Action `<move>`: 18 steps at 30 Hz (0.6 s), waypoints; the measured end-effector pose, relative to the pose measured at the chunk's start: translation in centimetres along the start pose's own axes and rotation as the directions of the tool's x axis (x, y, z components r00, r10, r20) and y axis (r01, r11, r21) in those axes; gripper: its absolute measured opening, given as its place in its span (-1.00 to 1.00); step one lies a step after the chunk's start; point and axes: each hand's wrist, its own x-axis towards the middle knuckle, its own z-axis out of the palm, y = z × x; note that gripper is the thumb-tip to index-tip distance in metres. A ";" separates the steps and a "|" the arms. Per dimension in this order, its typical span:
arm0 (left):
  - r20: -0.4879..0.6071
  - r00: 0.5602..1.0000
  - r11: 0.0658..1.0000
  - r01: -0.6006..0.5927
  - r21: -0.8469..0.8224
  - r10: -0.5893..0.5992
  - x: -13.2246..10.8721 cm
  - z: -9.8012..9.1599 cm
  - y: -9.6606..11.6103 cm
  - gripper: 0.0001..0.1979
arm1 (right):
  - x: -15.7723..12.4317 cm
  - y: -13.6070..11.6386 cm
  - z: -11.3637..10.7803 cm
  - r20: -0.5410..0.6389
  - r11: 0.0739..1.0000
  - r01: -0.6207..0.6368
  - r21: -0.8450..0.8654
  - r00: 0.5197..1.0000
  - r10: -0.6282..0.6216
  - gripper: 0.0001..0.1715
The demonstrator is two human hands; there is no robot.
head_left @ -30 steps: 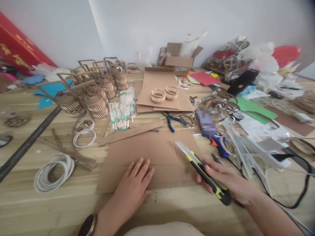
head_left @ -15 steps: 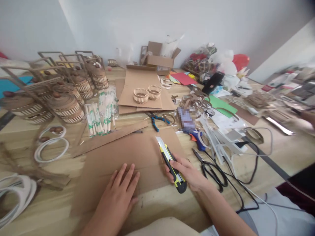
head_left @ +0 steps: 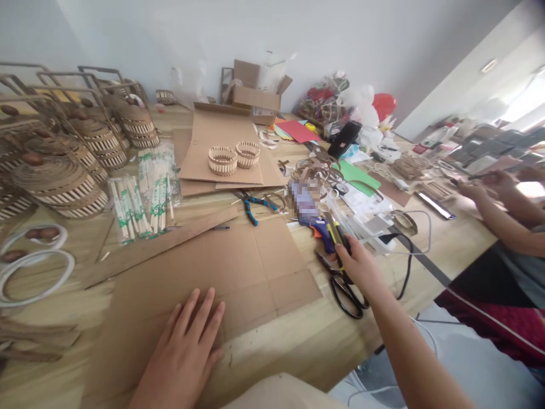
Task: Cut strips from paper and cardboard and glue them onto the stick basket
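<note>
My left hand (head_left: 185,338) lies flat with fingers spread on a sheet of brown cardboard (head_left: 238,267) in front of me. To the right, my right hand (head_left: 361,264) is closed around a yellow and black utility knife (head_left: 333,232), over the clutter beside the cardboard. Part of the knife is hidden by my fingers, and its blade is hard to make out. Black-handled scissors (head_left: 347,295) lie just below that hand. A blue glue gun (head_left: 322,233) lies right by the knife. Blue-handled pliers (head_left: 255,207) rest beyond the cardboard's far edge.
Two small woven baskets (head_left: 222,161) stand on stacked cardboard (head_left: 200,136) farther back. Lidded baskets with handles (head_left: 63,179) crowd the left, near wrapped wooden sticks (head_left: 131,207) and white coiled cord (head_left: 38,275). Another person's hands (head_left: 496,184) are at the right.
My right hand has carried the utility knife rightward, off the cardboard toward the scissors and glue gun. My left hand stays flat on the cardboard. The view has turned right.
</note>
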 end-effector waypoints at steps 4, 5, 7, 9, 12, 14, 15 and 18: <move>-0.026 1.000 0.999 0.003 0.045 -0.002 0.2 -0.2 0.1 -0.56 | 0.1 1.4 0.2 -0.192 0.997 0.003 -0.075 0.981 -0.017 -0.56; -0.035 0.999 0.999 -0.001 0.053 0.003 0.3 -0.3 0.1 -0.56 | 0.0 1.6 0.3 -0.210 0.997 0.013 -0.082 0.977 -0.030 -0.55; -0.060 0.998 0.998 -0.013 0.063 0.017 0.4 -0.5 0.0 -0.57 | -0.3 1.7 0.6 -0.220 0.995 0.040 -0.089 0.974 -0.058 -0.53; -0.079 0.996 0.998 -0.022 0.066 0.027 0.5 -0.7 -0.1 -0.57 | -0.5 1.7 0.8 -0.220 0.993 0.068 -0.095 0.972 -0.087 -0.51; -0.095 0.995 0.997 -0.026 0.068 0.032 0.6 -0.8 -0.1 -0.57 | -0.6 1.5 0.8 -0.217 0.989 0.096 -0.110 0.969 -0.118 -0.52; -0.107 0.994 0.997 -0.028 0.073 0.036 0.7 -0.7 -0.1 -0.57 | -0.6 1.5 0.8 -0.204 0.986 0.110 -0.125 0.970 -0.134 -0.54; -0.112 0.993 0.997 -0.030 0.075 0.038 0.7 -0.7 -0.1 -0.57 | -0.5 1.5 0.8 -0.195 0.984 0.116 -0.134 0.971 -0.141 -0.55; -0.107 0.994 0.997 -0.025 0.072 0.033 0.6 -0.5 -0.1 -0.56 | -0.3 1.5 0.7 -0.172 0.978 0.129 -0.163 0.972 -0.157 -0.59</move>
